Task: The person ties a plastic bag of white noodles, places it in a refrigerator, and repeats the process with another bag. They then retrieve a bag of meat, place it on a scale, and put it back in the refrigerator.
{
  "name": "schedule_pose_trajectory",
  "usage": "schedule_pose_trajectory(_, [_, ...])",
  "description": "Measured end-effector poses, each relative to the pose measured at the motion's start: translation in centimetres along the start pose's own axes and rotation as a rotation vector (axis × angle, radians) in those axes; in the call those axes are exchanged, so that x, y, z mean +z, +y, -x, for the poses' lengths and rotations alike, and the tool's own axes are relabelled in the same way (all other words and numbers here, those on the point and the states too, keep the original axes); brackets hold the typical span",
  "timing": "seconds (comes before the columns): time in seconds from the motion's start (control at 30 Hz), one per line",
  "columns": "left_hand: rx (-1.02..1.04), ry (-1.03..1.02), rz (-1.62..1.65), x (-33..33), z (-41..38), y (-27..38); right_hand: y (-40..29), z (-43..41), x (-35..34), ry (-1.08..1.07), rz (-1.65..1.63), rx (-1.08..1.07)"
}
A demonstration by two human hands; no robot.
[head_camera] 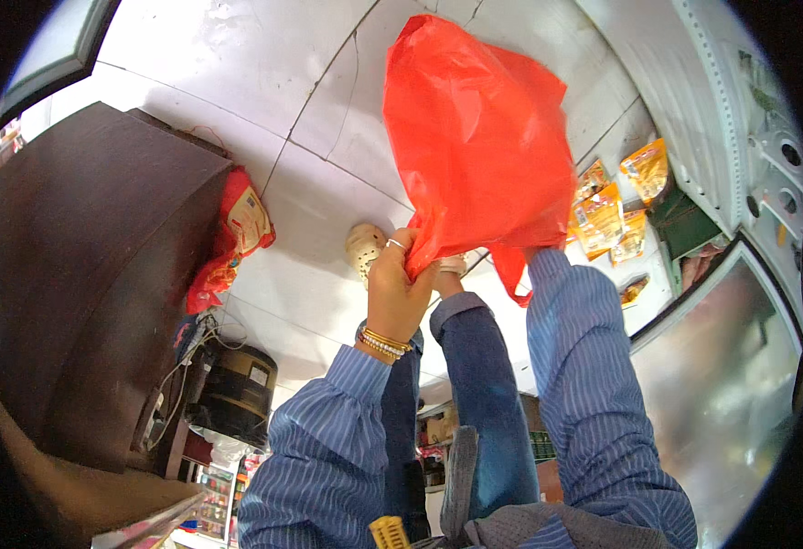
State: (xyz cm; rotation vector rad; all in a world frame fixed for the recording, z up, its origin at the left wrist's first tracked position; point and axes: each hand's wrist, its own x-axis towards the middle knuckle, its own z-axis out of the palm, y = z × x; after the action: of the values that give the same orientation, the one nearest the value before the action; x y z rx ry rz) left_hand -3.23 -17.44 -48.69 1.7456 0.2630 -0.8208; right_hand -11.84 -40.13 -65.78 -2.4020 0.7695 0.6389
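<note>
A red plastic bag (477, 137) hangs in front of me above the tiled floor, its body spread out. My left hand (398, 281), with a ring and bracelets, grips the gathered edge at the bag's lower left. My right forearm in a blue striped sleeve (573, 316) reaches to the bag's lower right edge. Red plastic hides the right hand, so its fingers do not show. Beside the right wrist a loop-like strip of the bag (511, 274) dangles.
Several orange snack packets (600, 216) lie on the floor at right, near a glass-fronted door (724, 384). A dark wooden cabinet (86, 274) stands at left, with a red package (240, 233) against it. Below are a black cylindrical container (237, 391) and loose cables (175, 374).
</note>
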Motion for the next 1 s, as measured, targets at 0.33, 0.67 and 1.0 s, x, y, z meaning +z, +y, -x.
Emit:
schedule_pose_trajectory(0.33, [0.122,0.085,-0.432,-2.6,0.2,3.5,-12.3,9.4,-18.1,-0.305,-0.209,-0.375])
schedule_pose_trajectory(0.67, [0.022,0.102,-0.309,-7.6,-0.5,7.7,-19.2,27.2,-29.7,-0.456,-0.353,-0.591])
schedule_pose_trajectory(1.0, [0.158,-0.081,-0.272,-8.9,2.1,14.3,-25.1,33.7,-33.0,-0.421,-0.379,-0.669])
